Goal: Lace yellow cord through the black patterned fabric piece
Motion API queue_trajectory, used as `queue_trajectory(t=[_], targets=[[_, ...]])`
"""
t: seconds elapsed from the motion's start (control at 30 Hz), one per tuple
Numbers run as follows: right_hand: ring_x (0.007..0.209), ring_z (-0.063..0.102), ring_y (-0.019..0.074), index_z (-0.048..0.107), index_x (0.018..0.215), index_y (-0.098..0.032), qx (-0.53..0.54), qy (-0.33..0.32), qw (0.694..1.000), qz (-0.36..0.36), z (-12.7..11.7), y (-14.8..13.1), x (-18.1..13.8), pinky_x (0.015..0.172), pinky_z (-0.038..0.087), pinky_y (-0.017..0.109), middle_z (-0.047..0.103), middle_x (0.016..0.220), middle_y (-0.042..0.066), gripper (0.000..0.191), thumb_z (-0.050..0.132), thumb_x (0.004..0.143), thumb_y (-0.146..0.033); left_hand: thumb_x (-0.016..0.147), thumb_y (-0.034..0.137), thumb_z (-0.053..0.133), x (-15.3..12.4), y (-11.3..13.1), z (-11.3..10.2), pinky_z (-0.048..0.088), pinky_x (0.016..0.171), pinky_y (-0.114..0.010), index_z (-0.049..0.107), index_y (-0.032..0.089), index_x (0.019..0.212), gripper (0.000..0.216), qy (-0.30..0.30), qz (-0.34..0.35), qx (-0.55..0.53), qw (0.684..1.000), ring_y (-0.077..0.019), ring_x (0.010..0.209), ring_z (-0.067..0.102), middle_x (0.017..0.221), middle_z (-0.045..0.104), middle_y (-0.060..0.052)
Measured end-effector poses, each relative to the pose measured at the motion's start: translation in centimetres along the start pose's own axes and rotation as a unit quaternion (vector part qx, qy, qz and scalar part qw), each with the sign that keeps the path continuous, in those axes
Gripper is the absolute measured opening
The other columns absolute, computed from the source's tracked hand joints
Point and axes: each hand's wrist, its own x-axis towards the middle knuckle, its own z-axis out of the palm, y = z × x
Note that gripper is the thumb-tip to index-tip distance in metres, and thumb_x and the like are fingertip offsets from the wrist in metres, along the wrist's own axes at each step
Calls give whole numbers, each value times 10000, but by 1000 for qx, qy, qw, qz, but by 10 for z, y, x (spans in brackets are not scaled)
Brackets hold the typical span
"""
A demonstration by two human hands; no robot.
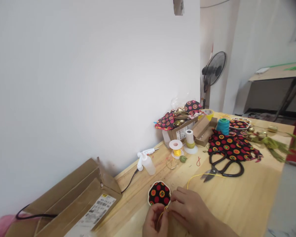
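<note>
Yellow cord (192, 176) is pinched at its near end in the left hand (155, 222), whose fingers are curled closed around it at the near edge of the table (249, 197). The right hand (188, 209) lies just beside the left, fingers bent down onto the same spot. Whether it grips the cord or only steadies it cannot be told. A fabric patch (159, 193), black with red and yellow dots, lies flat on the table, touching the fingertips of both hands.

From the hands, the cord runs loose in an arc toward the scissors (224, 166), and its far end lies close to the blades. Beyond these are a squeeze bottle (148, 163), a glue gun (145, 153), a yellow spool (176, 148) and a heap of patterned fabric (230, 146).

Probable faults:
- Cord slips from the pinch. Cause: a thin, smooth strand held by fingertips only.
- Loose run snags on the scissors. Cause: a sharp pull toward the hands.
- Patch shifts out of position. Cause: nothing holds it down except light finger contact.
</note>
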Motion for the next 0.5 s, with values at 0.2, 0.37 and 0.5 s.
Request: queue_trajectory(t=[0.2,0.37,0.5], targets=[[648,450,110,553,685,-209,25,-30,999,14,-4,-3,-1,534,298,215,566,716,-16,115,470,745,-158,550,269,667,-1,2,-1,438,466,-148,514,179,817,321,-21,26,5,999,-124,528,588,531,609,20],[673,456,110,554,708,-203,45,-44,998,11,-2,-6,-2,555,309,214,568,745,-6,161,419,767,-138,617,274,608,1,3,-6,459,562,-172,496,175,867,291,-28,48,37,998,-131,611,593,616,624,-2],[703,475,123,578,776,-224,67,-54,996,27,1,-6,-4,578,331,215,573,763,8,197,393,785,-159,637,282,589,0,6,-9,463,588,-199,491,170,890,293,-46,40,45,997,-142,624,598,636,621,-9]])
